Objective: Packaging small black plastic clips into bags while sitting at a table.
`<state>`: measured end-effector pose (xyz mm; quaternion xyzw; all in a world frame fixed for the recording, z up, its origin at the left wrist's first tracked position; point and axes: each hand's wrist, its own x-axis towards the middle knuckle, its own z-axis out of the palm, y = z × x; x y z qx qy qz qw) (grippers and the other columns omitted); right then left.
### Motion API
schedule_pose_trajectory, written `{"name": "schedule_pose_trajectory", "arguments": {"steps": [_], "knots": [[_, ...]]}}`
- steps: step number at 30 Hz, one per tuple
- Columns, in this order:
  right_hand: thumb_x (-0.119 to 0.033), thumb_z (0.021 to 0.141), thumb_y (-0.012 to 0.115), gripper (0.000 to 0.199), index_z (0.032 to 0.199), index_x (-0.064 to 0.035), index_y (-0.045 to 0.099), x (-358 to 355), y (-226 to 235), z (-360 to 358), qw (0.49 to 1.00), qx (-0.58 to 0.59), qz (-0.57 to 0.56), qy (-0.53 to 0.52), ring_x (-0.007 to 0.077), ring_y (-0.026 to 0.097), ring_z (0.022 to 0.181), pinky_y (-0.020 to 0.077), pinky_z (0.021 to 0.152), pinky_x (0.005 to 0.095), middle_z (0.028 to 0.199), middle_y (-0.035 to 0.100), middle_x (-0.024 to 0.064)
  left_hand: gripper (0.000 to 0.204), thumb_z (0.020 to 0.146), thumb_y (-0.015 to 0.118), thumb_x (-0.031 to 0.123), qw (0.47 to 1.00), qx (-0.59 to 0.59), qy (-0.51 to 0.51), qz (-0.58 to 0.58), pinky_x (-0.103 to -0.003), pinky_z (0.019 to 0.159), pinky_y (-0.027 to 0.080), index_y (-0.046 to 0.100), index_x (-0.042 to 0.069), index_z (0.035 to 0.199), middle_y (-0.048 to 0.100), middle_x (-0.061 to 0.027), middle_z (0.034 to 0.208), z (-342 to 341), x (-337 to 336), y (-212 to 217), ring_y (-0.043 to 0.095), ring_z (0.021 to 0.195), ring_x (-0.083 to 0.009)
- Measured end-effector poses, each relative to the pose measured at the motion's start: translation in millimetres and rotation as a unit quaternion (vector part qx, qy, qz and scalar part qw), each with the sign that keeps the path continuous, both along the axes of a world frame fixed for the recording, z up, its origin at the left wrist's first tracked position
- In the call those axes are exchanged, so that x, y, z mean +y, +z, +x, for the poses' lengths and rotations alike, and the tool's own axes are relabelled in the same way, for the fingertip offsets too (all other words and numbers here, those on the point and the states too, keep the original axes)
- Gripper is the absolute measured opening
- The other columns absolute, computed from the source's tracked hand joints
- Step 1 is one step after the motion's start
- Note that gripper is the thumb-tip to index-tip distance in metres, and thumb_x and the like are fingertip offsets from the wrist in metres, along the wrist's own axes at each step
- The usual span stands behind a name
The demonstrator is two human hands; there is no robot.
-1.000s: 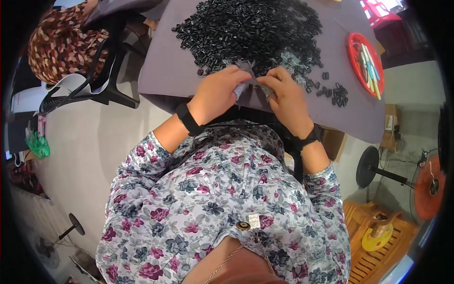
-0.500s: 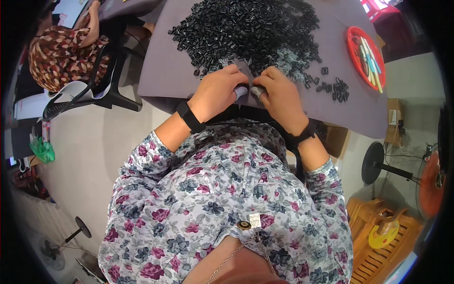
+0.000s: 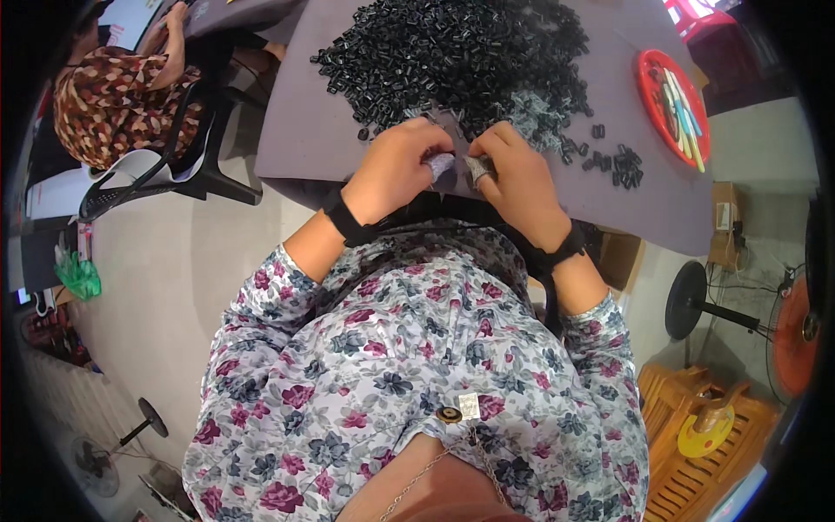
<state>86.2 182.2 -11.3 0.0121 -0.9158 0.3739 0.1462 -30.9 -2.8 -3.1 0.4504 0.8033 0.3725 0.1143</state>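
Just beside the pile of black pieces (image 3: 452, 61), the left hand (image 3: 394, 169) and right hand (image 3: 522, 178) are being held curled; whether anything is being gripped cannot be told.

Grey table (image 3: 304, 130), heaped black pieces (image 3: 452, 65), red tray (image 3: 647, 80)

compared with a second ago, the left hand (image 3: 396, 165) and right hand (image 3: 522, 178) have drawn slightly back toward the near edge of the tabletop (image 3: 300, 139). the right hand's pale finger wrapping (image 3: 477, 170) shows more fully; the dark bit at the left fingertips half a second ago seems gone, though it's small. a co-worker's forearm (image 3: 171, 56) has come into view beyond the left edge.
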Motion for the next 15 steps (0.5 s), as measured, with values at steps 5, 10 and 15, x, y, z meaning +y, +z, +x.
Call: {"name": "schedule_pose_trajectory", "arguments": {"steps": [5, 10, 15], "knots": [[-0.001, 0.083, 0.066, 0.022, 0.105, -0.0016, 0.062, -5.8, 1.9, -0.2, 0.991, 0.0, -0.133, 0.0, 0.0283, 0.064, 0.081, 0.0512, 0.072, 0.037, 0.098, 0.06, 0.0115, 0.029, 0.086, 0.062, -0.012, 0.979, -0.198, 0.032, 0.033, -0.026, 0.074, 0.053, 0.072, 0.001, 0.109, 0.072, -0.002, 0.093, 0.0, -7.0, 2.2, 0.066, 0.081, -0.009], [-0.001, 0.086, 0.065, 0.017, 0.102, -0.0003, 0.062, -11.9, 3.6, -2.2, 0.974, -0.043, -0.221, -0.004, 0.0244, 0.062, 0.076, 0.0496, 0.068, 0.0344, 0.091, 0.062, 0.0118, 0.027, 0.088, 0.06, -0.013, 0.964, -0.255, 0.041, 0.061, -0.024, 0.073, 0.053, 0.072, -0.001, 0.108, 0.073, -0.0016, 0.093, 0.4, -7.4, 2.0, 0.067, 0.084, -0.008], [0.0, 0.085, 0.064, 0.017, 0.102, 0.0, 0.062, -11.1, -2.8, -3.7, 0.976, -0.023, -0.216, 0.017, 0.0246, 0.062, 0.076, 0.0488, 0.067, 0.0347, 0.091, 0.062, 0.0118, 0.034, 0.087, 0.051, -0.017, 0.949, -0.306, 0.012, 0.078, -0.024, 0.075, 0.052, 0.07, -0.001, 0.111, 0.073, -0.0021, 0.099, 3.8, -8.6, -0.3, 0.068, 0.091, -0.0086]]}}
